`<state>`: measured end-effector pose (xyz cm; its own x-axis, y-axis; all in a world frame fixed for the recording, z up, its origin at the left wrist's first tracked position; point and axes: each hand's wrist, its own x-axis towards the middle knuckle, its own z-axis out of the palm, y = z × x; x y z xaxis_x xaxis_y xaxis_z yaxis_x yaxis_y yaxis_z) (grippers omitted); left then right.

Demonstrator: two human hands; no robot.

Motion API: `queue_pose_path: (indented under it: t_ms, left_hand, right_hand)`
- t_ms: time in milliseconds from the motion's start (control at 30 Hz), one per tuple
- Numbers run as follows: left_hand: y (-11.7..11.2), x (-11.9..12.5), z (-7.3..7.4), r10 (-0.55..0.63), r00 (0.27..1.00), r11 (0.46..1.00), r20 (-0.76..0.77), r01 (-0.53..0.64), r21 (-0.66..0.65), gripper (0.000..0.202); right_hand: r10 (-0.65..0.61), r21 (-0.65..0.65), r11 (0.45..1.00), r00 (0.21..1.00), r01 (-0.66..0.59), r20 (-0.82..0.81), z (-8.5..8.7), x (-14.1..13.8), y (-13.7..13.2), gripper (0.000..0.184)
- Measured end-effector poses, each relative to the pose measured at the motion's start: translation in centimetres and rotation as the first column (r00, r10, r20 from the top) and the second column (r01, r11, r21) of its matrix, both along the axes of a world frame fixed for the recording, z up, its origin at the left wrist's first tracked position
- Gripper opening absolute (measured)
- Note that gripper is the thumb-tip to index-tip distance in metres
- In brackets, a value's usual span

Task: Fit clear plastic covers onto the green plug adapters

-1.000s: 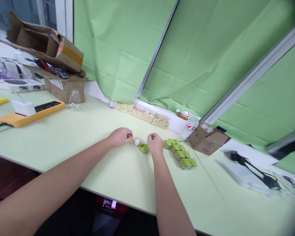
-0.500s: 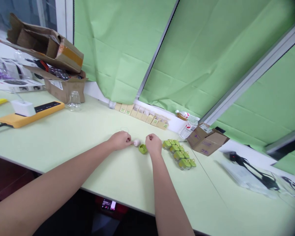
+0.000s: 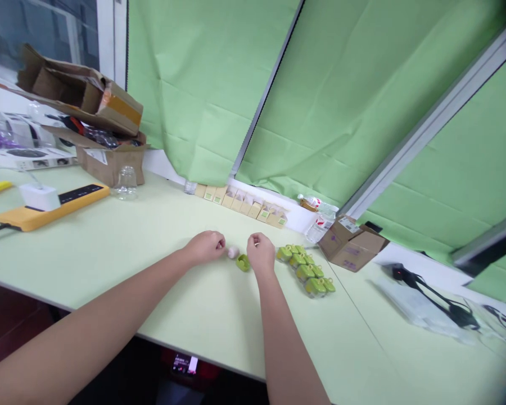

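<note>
My left hand [image 3: 206, 247] is closed in a pinch over the table, its fingertips just left of a small pale pink ball-like piece [image 3: 233, 252]. What those fingers hold, if anything, is too small to make out. To the right, my right hand [image 3: 261, 252] is also closed, with a tiny pale bit showing at its fingertips that I cannot name. A small green cup-like piece [image 3: 243, 262] lies between the hands, partly behind the right wrist. Beside my right hand stand several clear little containers with green lids and ring loops [image 3: 306, 270], in rows.
Small beige boxes [image 3: 244, 205] line the back edge. Plastic bottles [image 3: 319, 225] and a cardboard box [image 3: 352, 243] stand back right, with black cables [image 3: 438, 298] farther right. At left are a yellow power strip [image 3: 63, 205], a clear plastic cup [image 3: 126, 184] and stacked cartons [image 3: 113, 160].
The view has tilted slightly, so the table sits lower. My left fingers have drawn a little away from the pink piece. My right hand stays close to the green piece, still closed.
</note>
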<state>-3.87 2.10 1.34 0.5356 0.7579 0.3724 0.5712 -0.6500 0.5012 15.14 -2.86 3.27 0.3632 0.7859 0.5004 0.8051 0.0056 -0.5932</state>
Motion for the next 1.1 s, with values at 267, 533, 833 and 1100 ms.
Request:
queue_pose_path:
  t_ms: [267,533,833,1100]
  left_hand:
    - [-0.6,0.5,1.2,-0.123,0.96,0.991,0.25,0.104,0.088,0.021]
    - [-1.4,1.3,0.2,-0.061,0.979,0.985,0.197,0.027,0.169,0.026]
    - [-3.9,3.2,0.0,-0.306,0.952,0.908,-0.005,0.294,0.298,0.01]
    - [-3.3,3.0,-0.2,-0.313,0.947,0.912,0.068,0.28,0.3,0.013]
  right_hand:
    - [0.462,0.017,0.852,0.737,-0.523,-0.492,1.1,-2.2,-0.3,0.029]
    - [0.416,0.022,0.827,0.584,-0.562,-0.697,1.2,-1.1,-0.2,0.026]
    - [0.14,0.165,0.986,0.535,-0.001,-0.833,0.7,2.1,1.2,0.023]
    - [0.293,0.323,0.946,0.457,-0.014,-0.84,0.5,1.6,1.5,0.039]
